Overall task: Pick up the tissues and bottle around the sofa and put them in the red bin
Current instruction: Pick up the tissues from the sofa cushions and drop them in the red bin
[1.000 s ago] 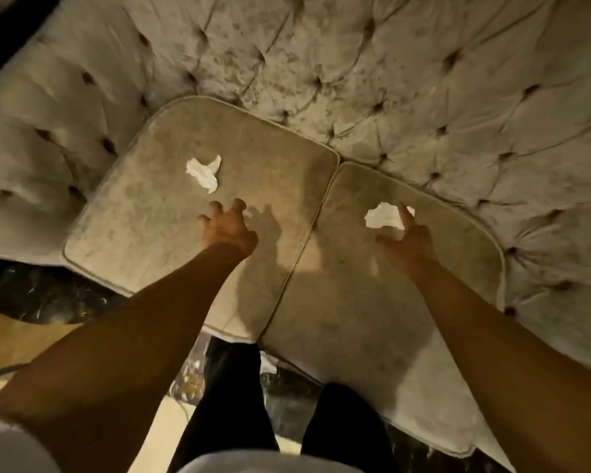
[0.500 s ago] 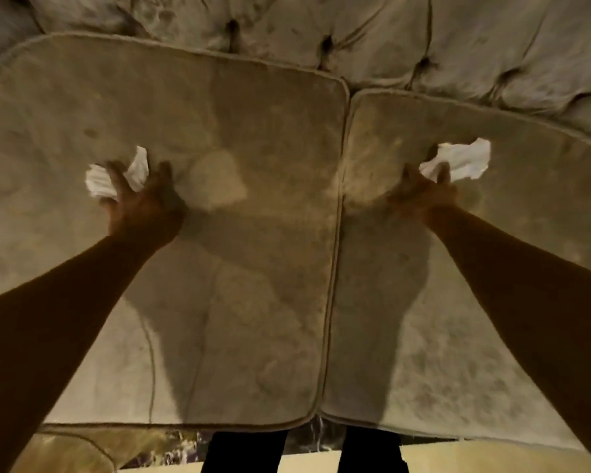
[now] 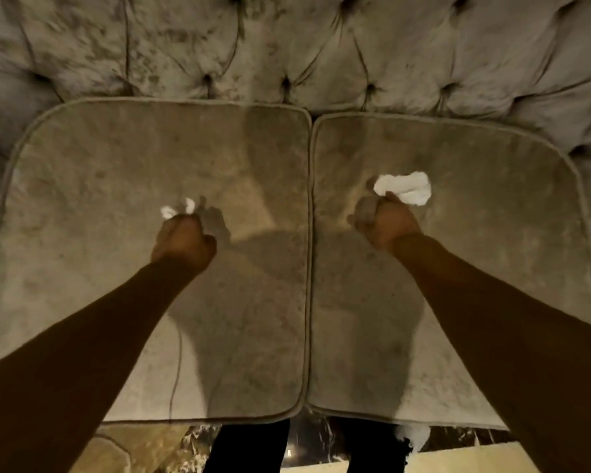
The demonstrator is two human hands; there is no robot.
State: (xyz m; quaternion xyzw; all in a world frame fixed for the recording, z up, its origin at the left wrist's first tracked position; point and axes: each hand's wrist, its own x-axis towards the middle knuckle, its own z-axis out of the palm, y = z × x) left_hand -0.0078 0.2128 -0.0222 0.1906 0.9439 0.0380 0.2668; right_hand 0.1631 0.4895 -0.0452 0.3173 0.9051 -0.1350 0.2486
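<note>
My left hand (image 3: 184, 243) is closed in a fist over the left seat cushion (image 3: 82, 206), and a crumpled white tissue (image 3: 176, 209) sticks out above its knuckles. My right hand (image 3: 386, 221) is closed over the right seat cushion (image 3: 492, 233), gripping a larger white tissue (image 3: 405, 190) that bulges out past the fingers. Another white tissue (image 3: 411, 435) lies on the floor just below the right cushion's front edge. No bottle and no red bin are in view.
The tufted sofa back (image 3: 287, 46) fills the top of the view. Dark marble floor and a pale rug (image 3: 440, 460) show below the cushions. My legs in black trousers (image 3: 249, 445) stand against the sofa front.
Both hands have closed into fists on the tissues and drawn back toward me. The view has pulled back, showing more of the sofa back.
</note>
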